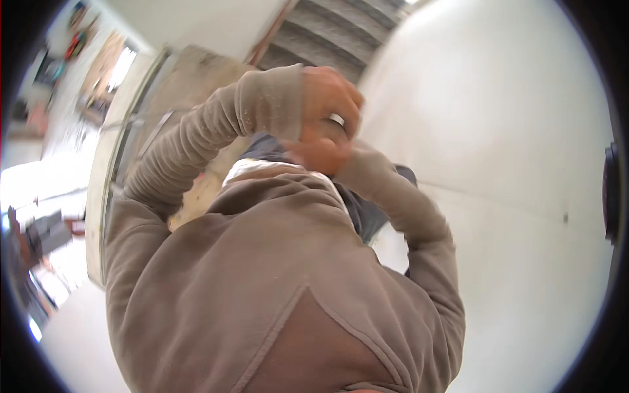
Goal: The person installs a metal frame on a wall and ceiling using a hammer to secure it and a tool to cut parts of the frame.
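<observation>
My left hand [331, 101] is raised in front of my body with its fingers curled; what they may hold is hidden. A shiny band, apparently a ring, shows on a finger. Just below it my right hand [318, 152] overlaps it, smeared by motion, so its grip is unclear. Both are above the white band of cloth [262, 167] at my waist, between the brown sweatshirt [255, 255] and dark trousers [370, 213].
Grey stairs [327, 33] rise behind my hands. A plain white wall [511, 131] fills the right side. To the left are a stained concrete surface [187, 69], a pale ledge [98, 229] and, beyond it, a bright area with several blurred objects.
</observation>
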Demonstrator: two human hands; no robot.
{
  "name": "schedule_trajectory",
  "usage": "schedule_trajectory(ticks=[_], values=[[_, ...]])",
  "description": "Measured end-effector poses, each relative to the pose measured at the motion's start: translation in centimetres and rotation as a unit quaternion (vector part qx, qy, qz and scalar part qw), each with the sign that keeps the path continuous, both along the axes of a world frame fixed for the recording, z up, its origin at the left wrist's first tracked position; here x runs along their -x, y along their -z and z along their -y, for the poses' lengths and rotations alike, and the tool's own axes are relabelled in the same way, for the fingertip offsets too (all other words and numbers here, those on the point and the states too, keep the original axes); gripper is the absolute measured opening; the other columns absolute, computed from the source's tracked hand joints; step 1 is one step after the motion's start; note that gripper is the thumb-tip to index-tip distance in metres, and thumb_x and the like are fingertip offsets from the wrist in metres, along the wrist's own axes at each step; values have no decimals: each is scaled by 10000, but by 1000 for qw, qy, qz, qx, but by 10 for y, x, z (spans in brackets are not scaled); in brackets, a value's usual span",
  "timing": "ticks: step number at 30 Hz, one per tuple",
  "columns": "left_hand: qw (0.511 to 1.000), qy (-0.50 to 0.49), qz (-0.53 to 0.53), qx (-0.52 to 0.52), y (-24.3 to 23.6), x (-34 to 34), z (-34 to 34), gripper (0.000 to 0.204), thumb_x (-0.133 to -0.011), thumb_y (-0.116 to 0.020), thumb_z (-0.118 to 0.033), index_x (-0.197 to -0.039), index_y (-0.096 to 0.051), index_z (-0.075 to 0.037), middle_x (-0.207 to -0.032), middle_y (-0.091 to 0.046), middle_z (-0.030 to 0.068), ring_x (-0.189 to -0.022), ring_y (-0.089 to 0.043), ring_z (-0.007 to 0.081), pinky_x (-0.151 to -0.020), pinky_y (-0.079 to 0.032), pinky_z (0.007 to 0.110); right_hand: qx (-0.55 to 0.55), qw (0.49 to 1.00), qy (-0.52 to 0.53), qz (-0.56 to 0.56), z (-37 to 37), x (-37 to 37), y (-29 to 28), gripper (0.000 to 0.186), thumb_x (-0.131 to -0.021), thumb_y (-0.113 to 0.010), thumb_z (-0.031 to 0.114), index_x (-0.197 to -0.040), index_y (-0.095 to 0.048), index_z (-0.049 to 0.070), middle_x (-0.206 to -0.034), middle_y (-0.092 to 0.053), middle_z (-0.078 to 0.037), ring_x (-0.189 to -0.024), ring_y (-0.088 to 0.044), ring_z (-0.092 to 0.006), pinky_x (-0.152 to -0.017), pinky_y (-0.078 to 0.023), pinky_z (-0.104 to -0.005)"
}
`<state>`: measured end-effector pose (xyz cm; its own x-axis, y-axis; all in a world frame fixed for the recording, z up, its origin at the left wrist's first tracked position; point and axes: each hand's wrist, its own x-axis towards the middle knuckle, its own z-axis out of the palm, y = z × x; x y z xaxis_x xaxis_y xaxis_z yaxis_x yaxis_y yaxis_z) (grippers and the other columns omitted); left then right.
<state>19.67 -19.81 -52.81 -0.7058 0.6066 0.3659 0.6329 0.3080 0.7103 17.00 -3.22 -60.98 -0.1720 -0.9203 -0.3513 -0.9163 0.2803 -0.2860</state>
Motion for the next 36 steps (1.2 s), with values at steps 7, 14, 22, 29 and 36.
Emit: schedule_trajectory(ticks=[7,14,22,29,36], values=[[562,-707,429,36,233,-279,125,188,-905,-708,-217,-1005,-746,-63,-894,-721,159,-839,-675,235,-809,-518,349,136,949,281,49,-139,92,197,218,-936,-626,219,-970,-696,15,-750,-676,-182,-701,-672,-326,-649,-503,-432],[387,-748,539,29,397,-457,-53,638,-782,-787,-322,-1353,-539,-181,-1293,-561,188,-1158,-581,363,-993,-476,426,-58,849,451,270,-152,125,230,247,-938,-622,194,-1018,-695,-28,-774,-698,-122,-522,-631,-173,-492,-505,-313],[145,-902,404,-52,422,-425,-158,750,-820,-774,-403,-1461,-432,-215,-1432,-377,144,-1381,-337,361,-1109,-248,585,-145,916,315,202,-89,143,205,263,-954,-601,197,-1042,-669,-41,-792,-685,-129,-509,-620,-164,-446,-499,-293],[179,-883,424,-96,461,-517,-172,678,-794,-793,-172,-1406,-507,-229,-1284,-467,159,-1194,-500,364,-1004,-430,475,-146,922,301,195,-78,139,203,251,-958,-600,186,-1044,-658,-43,-781,-681,-135,-494,-608,-168,-439,-494,-296],[174,-891,419,15,450,-526,-151,526,-820,-741,-99,-1304,-598,-246,-1206,-506,159,-1121,-536,380,-965,-461,469,-169,923,289,187,-88,117,208,220,-946,-600,162,-1018,-665,-36,-764,-682,-122,-475,-597,-161,-417,-482,-299]])
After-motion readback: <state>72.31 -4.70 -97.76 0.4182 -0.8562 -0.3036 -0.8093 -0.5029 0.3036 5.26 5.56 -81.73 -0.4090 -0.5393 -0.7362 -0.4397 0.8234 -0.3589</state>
